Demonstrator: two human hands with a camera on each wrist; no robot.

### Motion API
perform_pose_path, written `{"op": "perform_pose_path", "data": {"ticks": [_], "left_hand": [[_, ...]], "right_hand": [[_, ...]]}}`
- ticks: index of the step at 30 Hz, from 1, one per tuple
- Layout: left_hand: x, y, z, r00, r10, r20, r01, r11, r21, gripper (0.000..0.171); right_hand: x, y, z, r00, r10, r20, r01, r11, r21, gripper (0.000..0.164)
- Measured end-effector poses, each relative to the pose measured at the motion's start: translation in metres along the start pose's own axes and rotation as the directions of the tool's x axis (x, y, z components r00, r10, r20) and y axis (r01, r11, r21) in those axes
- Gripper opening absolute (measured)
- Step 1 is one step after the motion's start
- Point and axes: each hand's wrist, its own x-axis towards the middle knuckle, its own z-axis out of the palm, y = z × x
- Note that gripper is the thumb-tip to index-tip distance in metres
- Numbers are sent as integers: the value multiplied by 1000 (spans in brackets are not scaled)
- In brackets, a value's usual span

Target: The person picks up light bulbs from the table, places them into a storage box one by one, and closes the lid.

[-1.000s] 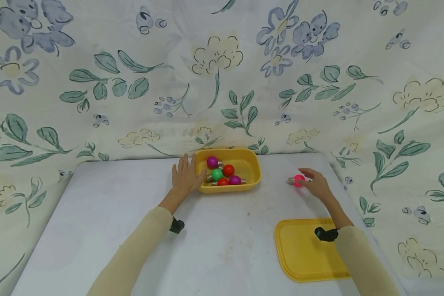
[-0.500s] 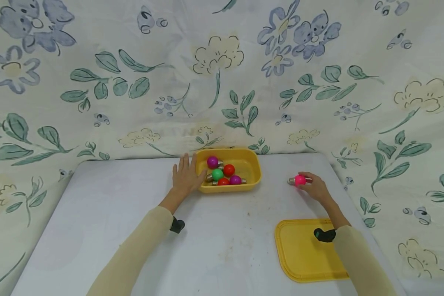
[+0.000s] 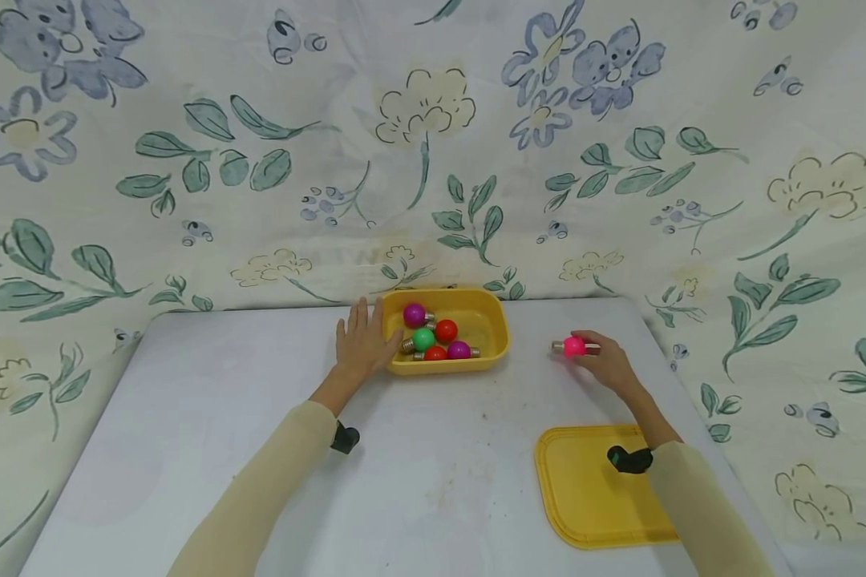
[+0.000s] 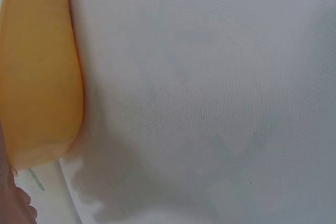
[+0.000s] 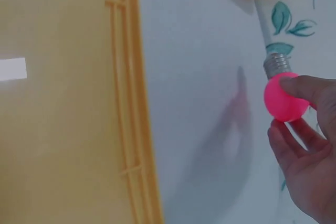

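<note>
Between thumb and fingers my right hand (image 3: pixel 606 362) pinches a pink light bulb (image 3: pixel 573 346), its silver screw base aimed left toward the container. The right wrist view shows that bulb (image 5: pixel 286 98) held above the table, its shadow falling beside it. At the back of the table, my left hand (image 3: pixel 361 344) lies against the left end of a yellow container (image 3: pixel 494 328), fingers straight and spread. Inside the container are several bulbs: purple (image 3: pixel 414 315), red (image 3: pixel 446 330) and green (image 3: pixel 423 340) among them. Only bits of the left fingers (image 4: pixel 23 205) show in the left wrist view.
A flat yellow lid (image 3: pixel 592 489) lies at the table's right front, partly under my right forearm. The white table (image 3: pixel 433 465) meets a flower-patterned cloth (image 3: pixel 433 200) along its back edge.
My right hand has closed its fingers on the pink bulb and carried it slightly left, off the table. The left hand and the container have stayed in place.
</note>
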Motion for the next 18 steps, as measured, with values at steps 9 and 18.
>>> {"op": "perform_pose_path", "data": {"ticks": [9,18], "left_hand": [[0,0,0,1000,-3,-6,3,1000,1,79],[-1,0,0,1000,-3,-12,3,1000,0,78]], "right_hand": [[9,-29,7,998,-63,-15,64,996,54,49],[18,-64,18,998,-63,0,63,995,79,50]]}}
